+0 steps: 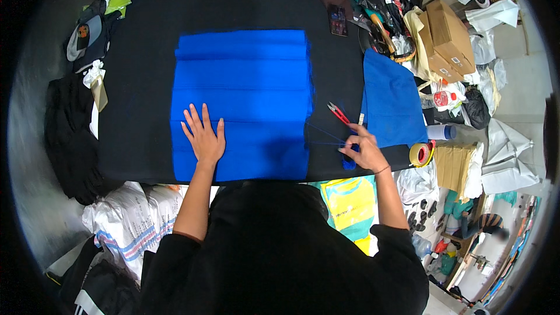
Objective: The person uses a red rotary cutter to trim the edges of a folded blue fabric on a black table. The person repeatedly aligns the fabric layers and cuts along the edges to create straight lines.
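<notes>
A bright blue piece of cloth (pixel 245 76) with crosswise creases lies flat on the black-covered table (pixel 251 0). My left hand (pixel 206 141) rests on its lower left part, palm down and fingers spread. Beyond the cloth's frayed right edge, my right hand (pixel 366 150) pinches fine blue threads (pixel 326 133) that stretch taut from that edge. A small tangle of blue thread (pixel 349 164) shows just below the pinching fingers. Red thread snips (pixel 339 113) lie just above this hand, blades pointing away to the upper left.
Right of my right hand lies a darker blue cloth (pixel 394 102), with tape rolls (pixel 419 154) below it. A phone (pixel 337 20), cardboard boxes (pixel 446 41) and piled items line the far right. Black fabric (pixel 70 134) hangs at left. Someone in stripes (pixel 489 221) is at lower right.
</notes>
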The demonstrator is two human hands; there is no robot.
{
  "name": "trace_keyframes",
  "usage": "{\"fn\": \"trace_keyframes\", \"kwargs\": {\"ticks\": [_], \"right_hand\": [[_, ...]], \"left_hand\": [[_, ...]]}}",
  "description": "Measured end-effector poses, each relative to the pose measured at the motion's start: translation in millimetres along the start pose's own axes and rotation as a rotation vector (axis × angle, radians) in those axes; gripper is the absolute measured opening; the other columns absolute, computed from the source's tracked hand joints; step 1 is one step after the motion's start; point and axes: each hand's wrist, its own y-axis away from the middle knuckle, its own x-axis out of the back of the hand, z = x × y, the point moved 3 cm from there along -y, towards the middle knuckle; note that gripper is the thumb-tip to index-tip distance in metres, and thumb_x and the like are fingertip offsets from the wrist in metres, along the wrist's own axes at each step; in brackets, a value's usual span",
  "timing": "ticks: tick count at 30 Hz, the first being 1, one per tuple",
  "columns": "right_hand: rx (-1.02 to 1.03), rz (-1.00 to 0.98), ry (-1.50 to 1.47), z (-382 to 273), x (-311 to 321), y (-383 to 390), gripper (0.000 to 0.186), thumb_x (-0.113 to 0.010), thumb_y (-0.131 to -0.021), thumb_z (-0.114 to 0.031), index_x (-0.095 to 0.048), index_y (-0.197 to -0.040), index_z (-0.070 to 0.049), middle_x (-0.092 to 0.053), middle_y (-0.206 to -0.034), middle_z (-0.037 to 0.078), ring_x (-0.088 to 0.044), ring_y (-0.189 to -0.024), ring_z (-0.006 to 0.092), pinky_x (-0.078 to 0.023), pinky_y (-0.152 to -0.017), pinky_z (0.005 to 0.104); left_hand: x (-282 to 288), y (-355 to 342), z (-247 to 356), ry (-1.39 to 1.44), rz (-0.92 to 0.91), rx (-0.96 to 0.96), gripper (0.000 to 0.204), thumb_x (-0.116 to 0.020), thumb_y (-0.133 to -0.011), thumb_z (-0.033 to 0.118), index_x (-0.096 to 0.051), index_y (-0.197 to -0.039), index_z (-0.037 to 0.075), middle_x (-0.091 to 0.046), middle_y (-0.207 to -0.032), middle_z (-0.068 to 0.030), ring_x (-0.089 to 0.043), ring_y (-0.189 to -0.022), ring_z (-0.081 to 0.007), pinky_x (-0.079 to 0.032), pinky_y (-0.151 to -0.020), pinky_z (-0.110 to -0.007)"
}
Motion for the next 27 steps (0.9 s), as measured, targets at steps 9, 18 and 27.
{"fn": "trace_keyframes", "kwargs": {"ticks": [9, 18, 27], "right_hand": [[-0.325, 0.554, -1.082, 106, -22, -23, 0.015, -0.068, -0.105, -0.021, -0.069, -0.101, -0.007, -0.065, -0.085, -0.005, -0.061, -0.068, 0.0119, -0.053, -0.067, 0.0264], [0.241, 0.07, -0.481, -12, -32, -39, 0.014, -0.075, -0.1, -0.021, -0.071, -0.097, -0.008, -0.067, -0.139, 0.013, -0.066, -0.12, 0.0272, -0.049, -0.107, 0.0431], [-0.246, 0.542, -0.609, 98, 17, -28, 0.024, -0.076, -0.101, -0.03, -0.068, -0.097, -0.007, -0.061, -0.071, -0.004, -0.056, -0.068, 0.0048, -0.047, -0.063, 0.0235]], "left_hand": [[-1, 0, 0, 0.02, -0.021, -0.011, 0.074, -0.047, -0.109, 0.051, -0.028, -0.169, 0.012, -0.012, -0.176, -0.0226, -0.005, -0.164, -0.0423, -0.004, -0.128, -0.062], [-1, 1, -2, -0.012, -0.009, -0.008, 0.074, -0.049, -0.109, 0.048, -0.026, -0.168, 0.011, -0.012, -0.176, -0.0225, -0.005, -0.163, -0.0433, -0.004, -0.128, -0.062], [2, 0, 1, 0.01, -0.031, -0.023, 0.075, -0.05, -0.108, 0.049, -0.027, -0.168, 0.01, -0.013, -0.176, -0.0228, -0.005, -0.163, -0.0434, -0.005, -0.128, -0.063]]}}
